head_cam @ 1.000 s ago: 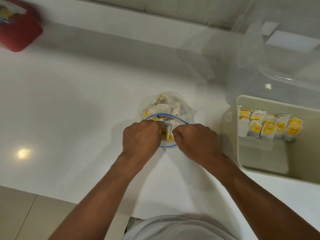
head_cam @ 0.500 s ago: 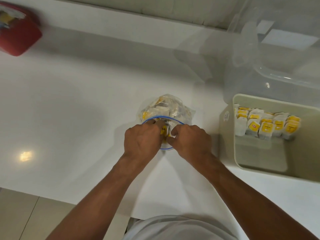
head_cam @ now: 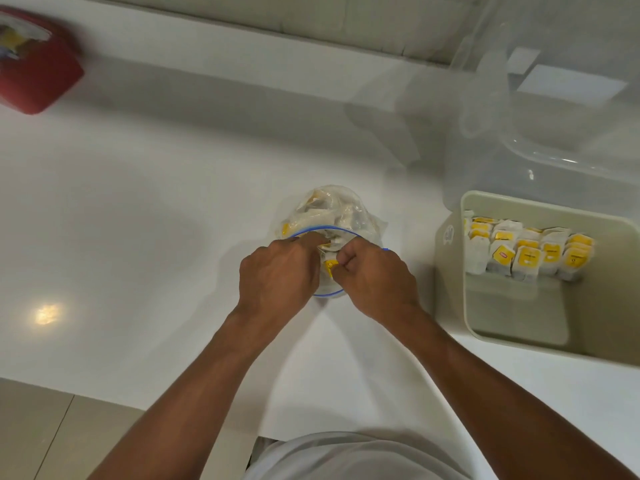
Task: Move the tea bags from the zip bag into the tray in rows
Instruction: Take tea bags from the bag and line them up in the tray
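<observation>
Glossy white counter [head_cam: 138,209], with a clear zip bag [head_cam: 375,226] at its middle, blue-rimmed mouth open, tea bags [head_cam: 325,209] heaped inside. Over that mouth, left hand [head_cam: 277,275], fingers reaching into the opening, grip hidden, cannot tell. Just beside it, right hand [head_cam: 375,282], fingers curled and pinching one yellow-tagged tea bag [head_cam: 329,265]. Right of the zip bag, near, beige tray [head_cam: 453,271] with rows of tea bags along its far wall. Far left, red container [head_cam: 38,81]

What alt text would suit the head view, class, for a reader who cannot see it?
The left hand and right hand work at an open zip bag on a white counter, the right pinching a yellow-tagged tea bag. A tray beside them holds a row of tea bags.
</observation>
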